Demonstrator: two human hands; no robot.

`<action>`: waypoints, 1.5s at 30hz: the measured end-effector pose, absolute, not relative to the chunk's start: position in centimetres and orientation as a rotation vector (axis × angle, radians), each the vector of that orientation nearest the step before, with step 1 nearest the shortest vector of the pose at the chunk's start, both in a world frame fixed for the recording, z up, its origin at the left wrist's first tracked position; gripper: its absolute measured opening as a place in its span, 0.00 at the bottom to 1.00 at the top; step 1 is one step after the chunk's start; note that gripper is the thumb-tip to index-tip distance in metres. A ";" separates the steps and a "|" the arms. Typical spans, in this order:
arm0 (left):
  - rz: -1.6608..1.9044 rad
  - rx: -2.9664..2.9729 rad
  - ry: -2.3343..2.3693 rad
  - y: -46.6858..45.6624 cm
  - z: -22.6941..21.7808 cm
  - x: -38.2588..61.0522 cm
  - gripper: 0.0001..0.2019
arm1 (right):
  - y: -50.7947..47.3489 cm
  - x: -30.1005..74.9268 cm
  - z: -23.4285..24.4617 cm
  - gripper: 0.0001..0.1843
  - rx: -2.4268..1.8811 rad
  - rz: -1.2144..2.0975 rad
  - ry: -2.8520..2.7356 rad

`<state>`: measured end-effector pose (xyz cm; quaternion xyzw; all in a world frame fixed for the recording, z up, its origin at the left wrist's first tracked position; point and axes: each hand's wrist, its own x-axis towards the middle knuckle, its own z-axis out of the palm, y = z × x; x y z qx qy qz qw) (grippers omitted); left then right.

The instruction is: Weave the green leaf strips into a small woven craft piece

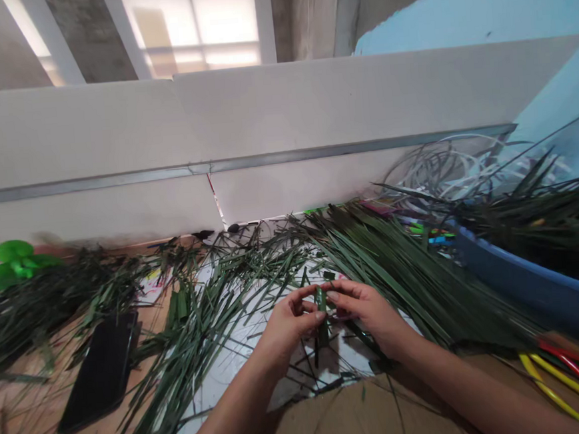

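Between the fingertips of both hands is a short green leaf strip [321,299], held upright over a white sheet [222,376]. My left hand [293,320] pinches it from the left side. From the right, my right hand [361,308] closes thumb and fingers against its upper part. Narrow dark ends hang below the fingers. Loose leaf strips [199,341] lie scattered over the sheet on the left. A thick bundle of long green leaves [398,268] spreads to the right, behind my right hand.
A black phone [100,372] lies at the left on the brown surface. The green plastic fan-shaped thing [15,264] stands farther back. At right, a blue tub [534,274] holds more leaves, with yellow and red tubes [567,375] in front. A white panel [281,110] closes off the back.
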<state>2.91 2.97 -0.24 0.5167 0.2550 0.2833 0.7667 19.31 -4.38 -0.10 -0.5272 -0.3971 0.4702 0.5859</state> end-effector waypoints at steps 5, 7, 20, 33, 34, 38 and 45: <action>0.747 0.974 0.629 3.2 0.1 2.7 0.33 | -4.4 20.0 -0.3 0.23 -1.347 0.792 -1.046; 0.811 0.949 0.662 3.3 0.1 2.7 0.28 | -4.4 20.0 -0.3 0.21 -1.363 0.717 -1.093; 0.863 1.384 0.783 4.0 0.4 2.4 0.12 | -4.5 19.6 0.3 0.11 -1.436 0.729 -1.276; 0.792 1.274 0.723 4.6 0.3 2.3 0.12 | -4.7 22.3 0.8 0.13 -1.953 0.157 -2.031; 0.802 1.248 0.716 4.6 0.4 2.3 0.13 | -4.7 22.2 0.6 0.16 -1.963 0.125 -2.068; 0.808 1.174 0.696 4.4 0.6 2.3 0.15 | -4.6 22.0 -0.3 0.18 -1.983 0.004 -2.134; 0.832 1.113 0.680 4.3 0.6 2.3 0.18 | -4.4 22.5 0.1 0.12 -1.983 -0.085 -2.052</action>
